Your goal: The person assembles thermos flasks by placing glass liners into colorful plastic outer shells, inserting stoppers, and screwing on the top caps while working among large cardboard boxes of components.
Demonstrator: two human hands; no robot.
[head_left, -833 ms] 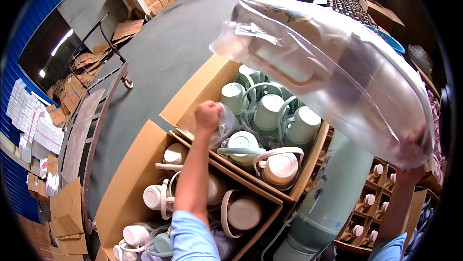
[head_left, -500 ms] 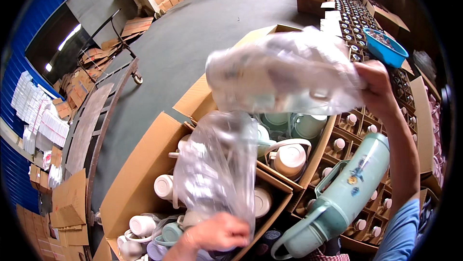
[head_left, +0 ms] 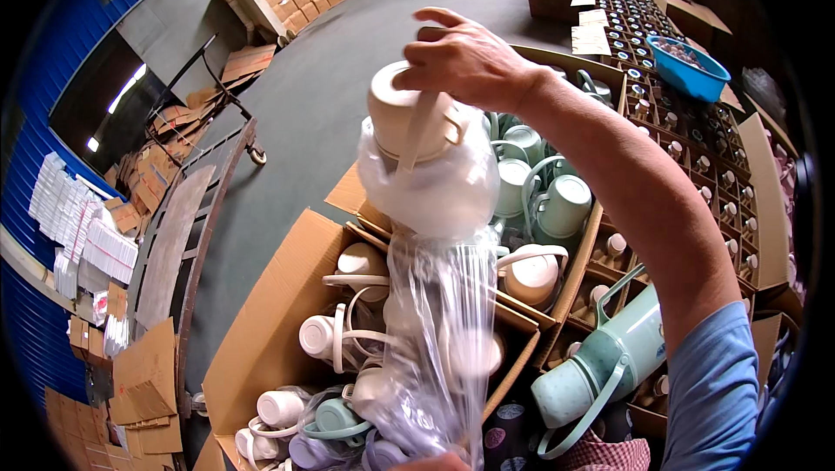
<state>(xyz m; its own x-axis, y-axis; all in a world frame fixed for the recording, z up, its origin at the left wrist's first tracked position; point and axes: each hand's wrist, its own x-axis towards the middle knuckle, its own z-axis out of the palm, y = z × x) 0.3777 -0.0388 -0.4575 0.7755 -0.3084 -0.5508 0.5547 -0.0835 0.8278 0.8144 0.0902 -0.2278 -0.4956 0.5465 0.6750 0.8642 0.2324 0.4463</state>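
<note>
Upright at the centre is a cream thermos flask (head_left: 402, 119) with a cup lid and carrying handle, its top bare. Bunched clear plastic (head_left: 426, 188) surrounds it below the lid and trails down as a long sleeve (head_left: 435, 297). My right hand (head_left: 470, 58) is closed at the lid and handle, index finger partly stretched. Only a sliver of my left hand (head_left: 435, 464) shows at the lower edge, by the sleeve's lower end; its fingers are hidden. Under the sleeve stands an open carton (head_left: 261, 323) of cream, mint and lilac flasks.
Behind it, another carton (head_left: 600, 66) holds mint flasks. A mint flask (head_left: 600, 367) lies at right across divided cartons of bottles (head_left: 696, 184). A blue basin (head_left: 691, 71) stands farther back. To the left are a flatbed trolley (head_left: 187, 253) and flattened cardboard (head_left: 143, 375).
My right hand has swung left with the plastic-wrapped bundle, and the cream flask's lid now shows above the plastic. My left hand has dropped almost out of view.
</note>
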